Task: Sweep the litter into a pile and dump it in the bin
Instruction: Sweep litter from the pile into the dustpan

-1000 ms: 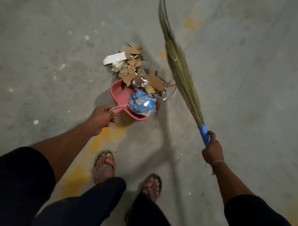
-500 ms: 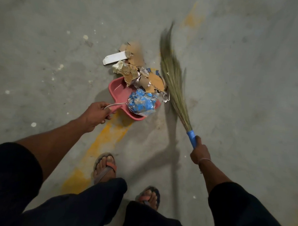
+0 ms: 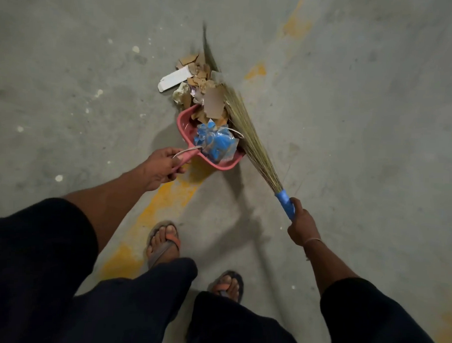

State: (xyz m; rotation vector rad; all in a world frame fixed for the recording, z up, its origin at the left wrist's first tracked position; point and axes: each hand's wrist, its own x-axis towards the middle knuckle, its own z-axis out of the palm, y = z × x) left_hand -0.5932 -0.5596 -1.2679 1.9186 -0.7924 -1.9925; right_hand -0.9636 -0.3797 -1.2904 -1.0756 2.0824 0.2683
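The floor (image 3: 377,126) is bare grey concrete, stained and dotted with small white specks. A worn yellow stripe (image 3: 164,202) runs across it at a slant, with fainter yellow patches further off. A pink dustpan (image 3: 187,123) sits on the floor over the stripe's end. Against its open mouth lies a heap of torn cardboard (image 3: 198,79), with a flat white card (image 3: 174,79) at the heap's left edge. The grass broom (image 3: 249,136) touches the heap's right side. Two sandalled feet (image 3: 164,244) stand on the floor.
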